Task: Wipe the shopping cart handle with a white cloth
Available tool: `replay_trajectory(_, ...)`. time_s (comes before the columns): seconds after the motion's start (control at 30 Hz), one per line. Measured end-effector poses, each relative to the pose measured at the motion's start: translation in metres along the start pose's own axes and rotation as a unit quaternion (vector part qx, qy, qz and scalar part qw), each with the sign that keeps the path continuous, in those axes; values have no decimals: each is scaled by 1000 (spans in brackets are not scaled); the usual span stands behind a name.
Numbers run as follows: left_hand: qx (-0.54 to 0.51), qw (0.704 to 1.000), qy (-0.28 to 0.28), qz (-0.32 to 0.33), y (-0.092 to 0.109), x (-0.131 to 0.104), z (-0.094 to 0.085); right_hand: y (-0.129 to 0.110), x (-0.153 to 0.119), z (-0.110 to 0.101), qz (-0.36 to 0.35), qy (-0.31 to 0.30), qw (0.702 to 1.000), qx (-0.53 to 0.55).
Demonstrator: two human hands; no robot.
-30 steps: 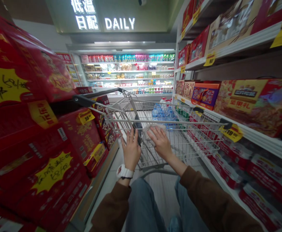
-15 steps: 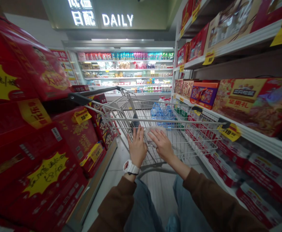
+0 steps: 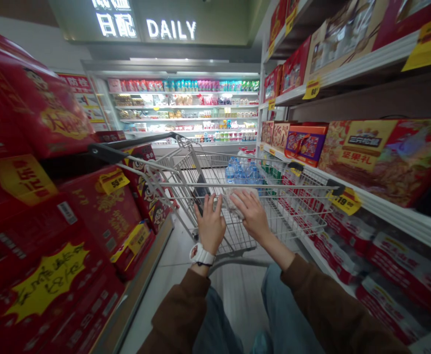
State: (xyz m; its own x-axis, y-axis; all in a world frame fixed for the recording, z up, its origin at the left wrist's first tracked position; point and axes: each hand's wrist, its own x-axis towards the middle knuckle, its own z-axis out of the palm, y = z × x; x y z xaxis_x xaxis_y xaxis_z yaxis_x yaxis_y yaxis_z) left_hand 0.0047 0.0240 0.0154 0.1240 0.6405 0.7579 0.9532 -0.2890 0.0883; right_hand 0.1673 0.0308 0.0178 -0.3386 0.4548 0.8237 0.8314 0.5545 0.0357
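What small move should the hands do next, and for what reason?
Probably the right hand should slide the pale cloth slightly along the shopping cart: it lies over the cloth at the wire side, while the left hand is open.

The shopping cart [image 3: 215, 186] stood with its dark handle [image 3: 134, 143] at its left end. At its near side the right hand [image 3: 252, 211] lay over a pale, cloth-like wad [image 3: 233, 206]; the left hand [image 3: 211, 226], wearing a white watch [image 3: 203, 256], spread its fingers by the wires, contact unclear. Beyond the cart stood water bottles [image 3: 242, 173] and, farther, a lit refrigerated case [image 3: 171, 67]. Red boxes [image 3: 101, 211] flanked its left, stocked shelves [image 3: 363, 61] its right.
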Motion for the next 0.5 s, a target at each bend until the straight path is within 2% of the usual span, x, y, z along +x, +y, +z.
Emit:
replay_trajectory(0.2,-9,1000,14,-8,3,4,-1,6,-1,7,10,2,1000,-4)
replay_trajectory(0.37,-18,999,25,-18,5,9,-3,9,-7,-4,13,-31,999,9)
replay_trajectory(0.5,-16,999,29,-22,6,8,-1,17,-5,-7,13,-26,1000,-5)
